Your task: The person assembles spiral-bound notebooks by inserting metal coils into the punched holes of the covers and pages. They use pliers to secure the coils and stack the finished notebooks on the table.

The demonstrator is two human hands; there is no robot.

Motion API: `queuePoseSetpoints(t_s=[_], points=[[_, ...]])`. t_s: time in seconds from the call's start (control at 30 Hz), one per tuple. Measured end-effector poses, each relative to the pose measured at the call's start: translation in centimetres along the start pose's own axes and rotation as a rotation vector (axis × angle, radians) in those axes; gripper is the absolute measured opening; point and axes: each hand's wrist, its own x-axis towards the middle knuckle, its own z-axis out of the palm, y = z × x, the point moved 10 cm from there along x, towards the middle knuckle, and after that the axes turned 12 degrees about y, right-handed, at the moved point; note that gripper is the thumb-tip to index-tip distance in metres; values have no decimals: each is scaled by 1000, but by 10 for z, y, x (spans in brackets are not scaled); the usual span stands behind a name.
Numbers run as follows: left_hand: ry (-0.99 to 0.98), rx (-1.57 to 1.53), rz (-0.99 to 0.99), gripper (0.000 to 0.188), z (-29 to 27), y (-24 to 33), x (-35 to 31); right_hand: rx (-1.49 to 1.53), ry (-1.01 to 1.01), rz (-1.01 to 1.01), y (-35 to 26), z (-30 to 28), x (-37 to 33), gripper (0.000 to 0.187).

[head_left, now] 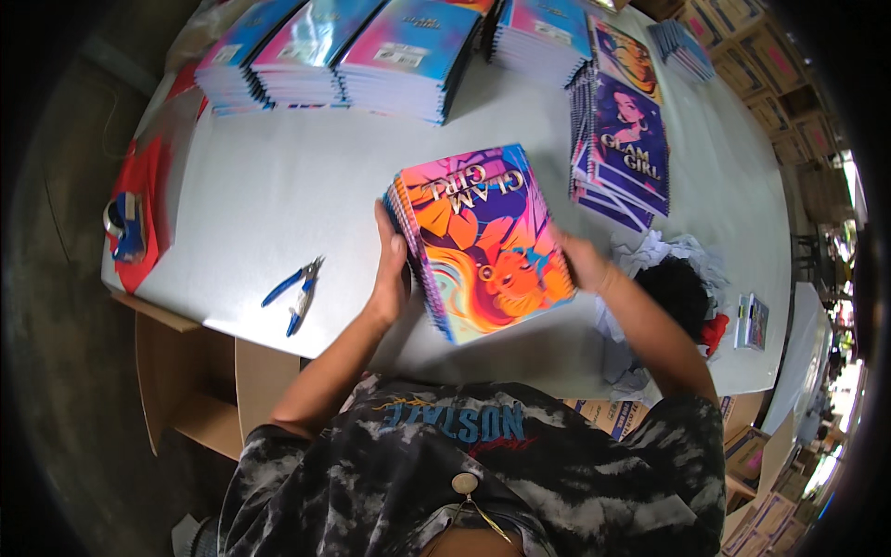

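Note:
A stack of spiral notebooks (492,246) with a bright orange, pink and purple cover is held between my two hands over the table, its cover picture upside down to me. My left hand (392,265) presses along the spiral-bound left side, fingers partly hidden behind it. On the opposite edge, my right hand (585,263) grips the stack, its fingertips out of sight. Blue-handled cutting pliers (299,290) lie on the table to the left of my left hand.
Tall piles of blue-pink notebooks (394,60) line the far side of the white table (251,186). Dark purple notebooks (631,148) stand at the right. White and black cloths (673,288) lie by my right forearm. A tape dispenser (127,227) sits at the left edge, above an open cardboard box (200,371).

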Motion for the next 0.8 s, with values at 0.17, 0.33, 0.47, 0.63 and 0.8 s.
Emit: queuePoseSetpoints(t_s=[0.17,0.33,0.47,0.63,0.8], points=[[-108,34,-115,98,26,-15,96,26,264,-385,-7,-6,-2,67],[-271,-129,-324,85,66,-30,151,-56,376,-489,-45,-17,14,71],[-376,-263,-385,77,87,-21,163,-165,358,-490,-59,-22,31,70],[-284,-374,-551,61,75,-31,141,-202,420,-488,-62,-18,34,84],[-263,-465,-596,53,84,-30,140,-188,617,-558,-82,-27,38,81]])
